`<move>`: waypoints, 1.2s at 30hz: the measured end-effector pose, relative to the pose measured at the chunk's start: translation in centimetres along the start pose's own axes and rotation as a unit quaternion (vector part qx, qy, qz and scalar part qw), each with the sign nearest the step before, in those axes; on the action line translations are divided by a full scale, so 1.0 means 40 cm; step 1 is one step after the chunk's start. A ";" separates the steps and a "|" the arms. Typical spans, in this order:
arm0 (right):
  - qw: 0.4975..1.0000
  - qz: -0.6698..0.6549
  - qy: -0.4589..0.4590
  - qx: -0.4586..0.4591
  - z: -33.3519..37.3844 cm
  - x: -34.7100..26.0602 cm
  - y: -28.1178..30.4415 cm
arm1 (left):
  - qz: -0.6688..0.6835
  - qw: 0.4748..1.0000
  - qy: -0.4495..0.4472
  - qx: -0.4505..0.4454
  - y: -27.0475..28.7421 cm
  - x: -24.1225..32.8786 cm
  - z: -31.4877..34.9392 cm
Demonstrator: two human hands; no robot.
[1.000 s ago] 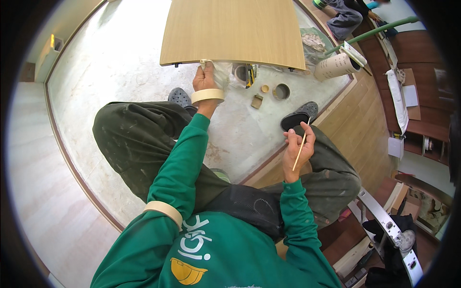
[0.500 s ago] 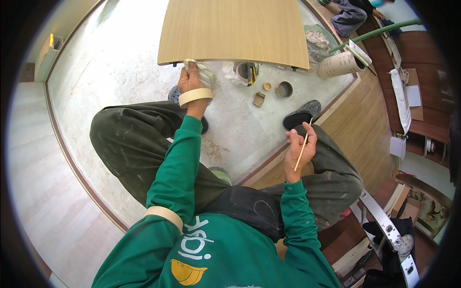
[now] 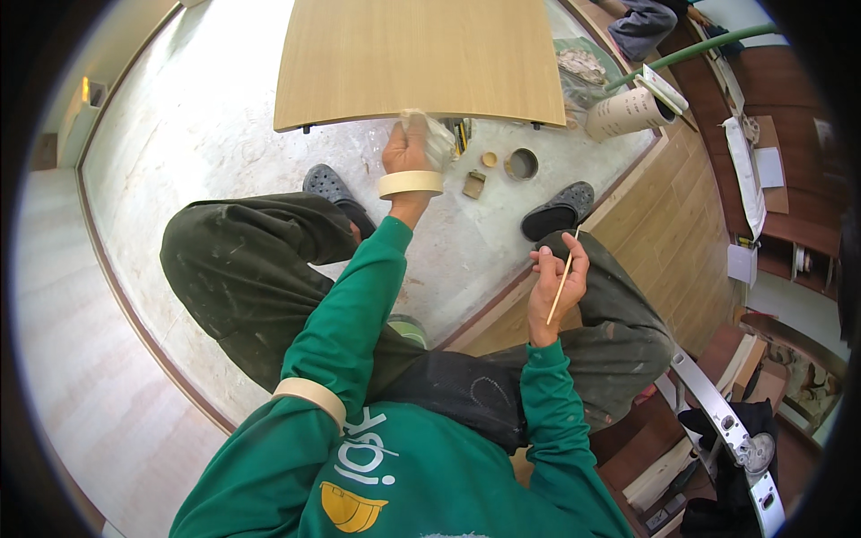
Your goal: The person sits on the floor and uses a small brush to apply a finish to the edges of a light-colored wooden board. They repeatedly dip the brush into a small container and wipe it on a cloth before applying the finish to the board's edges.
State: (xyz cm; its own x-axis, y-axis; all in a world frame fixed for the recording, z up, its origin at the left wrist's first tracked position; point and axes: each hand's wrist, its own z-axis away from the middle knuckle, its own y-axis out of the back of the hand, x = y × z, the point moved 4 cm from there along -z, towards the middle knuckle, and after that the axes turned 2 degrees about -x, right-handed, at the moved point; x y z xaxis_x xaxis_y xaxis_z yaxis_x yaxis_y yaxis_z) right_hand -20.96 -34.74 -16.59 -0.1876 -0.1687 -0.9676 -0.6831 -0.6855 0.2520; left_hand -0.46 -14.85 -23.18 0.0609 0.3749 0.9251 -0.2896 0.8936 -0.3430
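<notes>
My left hand [image 3: 405, 151] is closed on a crumpled whitish cloth [image 3: 437, 143], held at the near edge of a light wood-grain board [image 3: 417, 58]. A roll of masking tape [image 3: 410, 185] circles my left wrist, and another tape roll [image 3: 309, 395] sits on that sleeve near the elbow. Above my right thigh, my right hand [image 3: 554, 294] grips a thin pale stick [image 3: 560, 285], tilted with its upper end beside the index finger. The stick's tip is too small to make out.
On the floor beyond my feet are a round tin [image 3: 520, 164], a small yellowish lid [image 3: 489, 159], a little square container [image 3: 474, 185] and a yellow-black utility knife [image 3: 461, 137]. A printed cardboard tube [image 3: 628, 115] lies right of the board. A folded metal ladder [image 3: 731, 439] is at lower right.
My left hand has moved right along the board's near edge with the cloth. The right hand keeps the stick in nearly the same position. The whole view has shifted slightly.
</notes>
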 end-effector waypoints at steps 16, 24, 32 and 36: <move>0.990 -0.111 0.011 -0.085 -0.037 -0.199 -0.076 | -0.074 0.975 0.059 -0.202 0.100 0.402 0.207; 0.945 -0.180 0.039 -0.271 -0.100 -0.321 -0.327 | -0.335 0.554 -0.191 -0.738 -0.104 0.560 0.355; 0.945 -0.051 0.092 -0.309 -0.128 -0.287 -0.417 | -0.342 0.406 -0.271 -0.803 -0.145 0.493 0.385; 0.926 0.018 0.198 -0.321 -0.142 -0.285 -0.427 | -0.318 0.468 -0.239 -0.789 -0.118 0.526 0.392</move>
State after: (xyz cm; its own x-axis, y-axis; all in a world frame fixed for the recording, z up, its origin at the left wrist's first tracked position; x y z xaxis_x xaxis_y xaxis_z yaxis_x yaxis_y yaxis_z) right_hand -3.15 -25.12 -9.92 0.1583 -0.3585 -0.9200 -0.0974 -0.9329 0.3468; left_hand -12.79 -15.07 0.48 -0.6743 0.1478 0.7235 0.7312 -0.0036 0.6822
